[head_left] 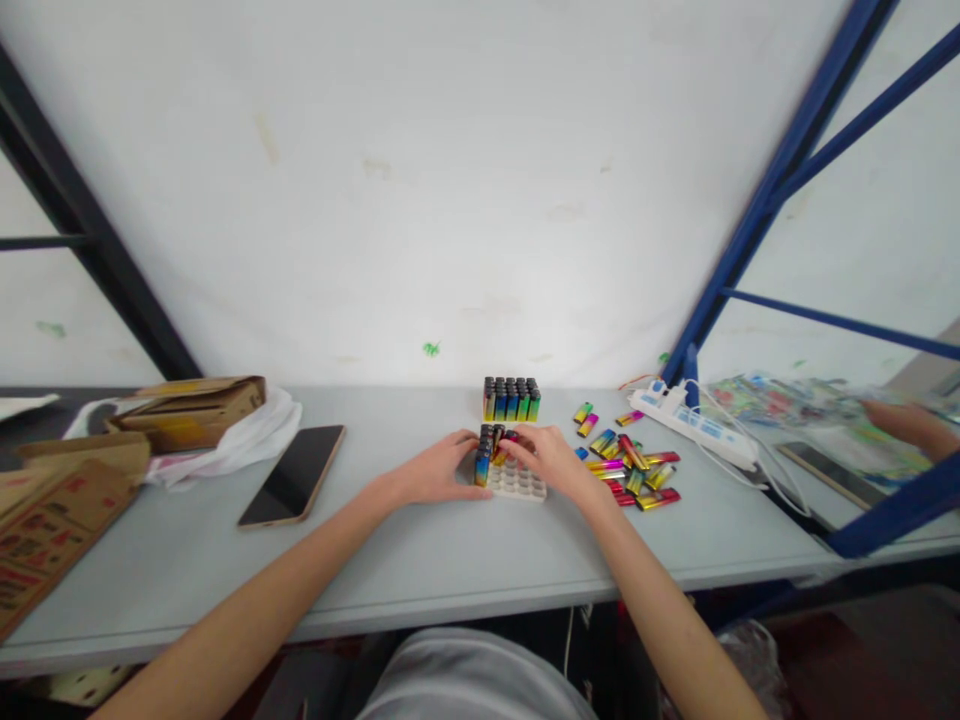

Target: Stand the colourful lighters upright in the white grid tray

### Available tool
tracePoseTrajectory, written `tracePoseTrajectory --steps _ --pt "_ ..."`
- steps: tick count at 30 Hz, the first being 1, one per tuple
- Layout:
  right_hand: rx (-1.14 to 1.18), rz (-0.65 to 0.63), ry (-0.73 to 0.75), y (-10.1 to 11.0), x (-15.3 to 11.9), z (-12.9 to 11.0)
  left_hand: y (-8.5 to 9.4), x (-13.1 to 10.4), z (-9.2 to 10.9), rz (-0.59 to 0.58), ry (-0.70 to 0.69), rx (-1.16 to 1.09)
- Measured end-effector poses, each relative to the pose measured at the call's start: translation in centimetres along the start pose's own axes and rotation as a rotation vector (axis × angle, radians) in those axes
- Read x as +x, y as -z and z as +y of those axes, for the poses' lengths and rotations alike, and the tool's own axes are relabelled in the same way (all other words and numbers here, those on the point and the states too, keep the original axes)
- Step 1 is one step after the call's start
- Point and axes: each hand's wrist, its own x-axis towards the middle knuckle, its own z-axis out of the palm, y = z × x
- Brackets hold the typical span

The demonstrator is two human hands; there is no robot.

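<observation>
A white tray (519, 484) with small pockets lies on the grey table. Upright lighters (482, 464) with black tops fill its left part. My left hand (441, 470) rests at the tray's left side, its thumb and fingers apart around the standing lighters. My right hand (546, 458) reaches over the tray from the right, fingers pinched on a red lighter (508, 440) among the others. Behind the tray stands a block of upright lighters (511, 400). Loose shiny lighters (634, 462) in several colours lie in a pile to the right.
A dark phone (294, 476) lies left of my left hand. Farther left are cardboard boxes (71, 510) and a white bag. A white power strip (694, 425) with cables lies on the right by a blue frame (750, 220). Another person's hand (911, 425) shows at far right.
</observation>
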Motion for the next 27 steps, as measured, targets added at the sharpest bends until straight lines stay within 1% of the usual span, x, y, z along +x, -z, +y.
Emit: tracePoseTrajectory --steps 3,7,9,12,14,16,19,20,21,22,24,26,27 --pt "-0.191 -0.024 -0.011 -0.4 0.1 -0.4 0.0 0.0 0.0 0.007 0.000 0.000" --pt "-0.358 -0.031 -0.097 -0.9 -0.1 -1.2 0.1 0.0 0.0 0.008 0.012 0.006" --pt "-0.368 -0.034 -0.122 -0.8 -0.2 -1.4 0.1 0.0 0.0 0.005 0.013 0.015" --pt "-0.270 -0.044 -0.106 0.3 -0.3 -1.1 0.2 0.0 0.1 -0.001 0.009 0.019" --pt "-0.186 -0.019 -0.094 1.5 -0.3 0.1 0.3 0.0 0.2 -0.009 0.014 0.014" --pt "-0.166 0.046 -0.114 2.6 -0.5 2.3 0.3 0.0 0.1 -0.011 0.020 0.014" --pt "-0.296 0.160 -0.223 4.0 -1.2 6.7 0.2 0.0 0.0 -0.007 0.017 0.017" --pt "-0.349 0.186 -0.277 4.3 -1.6 8.1 0.2 0.0 -0.1 -0.005 0.016 0.018" --pt "-0.395 0.184 -0.341 4.5 -2.0 9.4 0.2 0.0 -0.1 -0.007 0.016 0.020" --pt "-0.425 0.149 -0.407 4.6 -2.5 10.5 0.2 0.0 -0.1 -0.010 0.016 0.023" --pt "-0.444 0.039 -0.480 4.6 -3.4 11.9 0.2 0.0 -0.1 -0.011 0.018 0.028" --pt "-0.440 -0.064 -0.506 4.4 -4.0 12.2 0.3 0.0 0.1 -0.013 0.024 0.028" --pt "-0.436 -0.093 -0.506 4.3 -4.1 12.1 0.3 0.0 0.1 -0.014 0.028 0.027"
